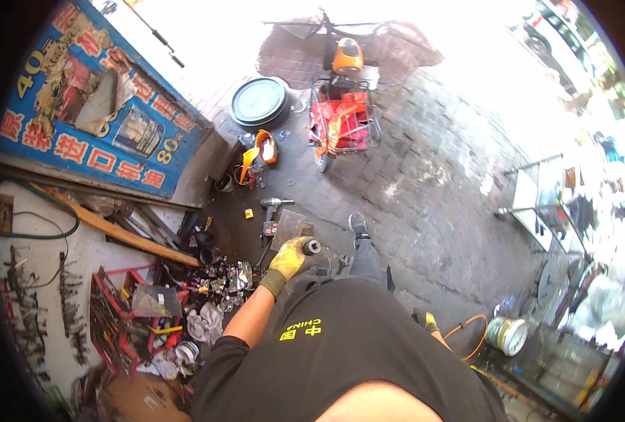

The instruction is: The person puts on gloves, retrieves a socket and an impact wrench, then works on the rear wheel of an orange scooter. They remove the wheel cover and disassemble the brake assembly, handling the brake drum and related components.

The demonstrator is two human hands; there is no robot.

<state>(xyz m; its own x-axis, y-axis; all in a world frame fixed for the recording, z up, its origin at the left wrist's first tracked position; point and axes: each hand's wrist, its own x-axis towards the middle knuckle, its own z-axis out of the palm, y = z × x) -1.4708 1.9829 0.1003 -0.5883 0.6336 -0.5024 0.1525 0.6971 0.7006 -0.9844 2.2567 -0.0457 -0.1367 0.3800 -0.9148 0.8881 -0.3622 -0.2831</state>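
Note:
My left hand [289,261], in a yellow work glove with a dark cuff, is held out in front of my body. Its fingers are wrapped round a dark cylindrical socket [313,247], whose hollow end points to the right. My right hand [431,323], also gloved in yellow, hangs low at my right side, largely covered by my body. Its fingers are hidden. On the ground beyond my left hand lies a cordless impact wrench [271,216] with a red and black base. Next to it is a flat, greyish plate [288,229].
Tools and metal parts crowd a red toolbox [119,320] at left. A blue signboard [101,105], a round dark lid [259,100] and an orange funnel [248,163] stand farther out. Ahead is a scooter [346,60] with a basket. A wheeled cart [538,200] and white bucket [507,336] are at right.

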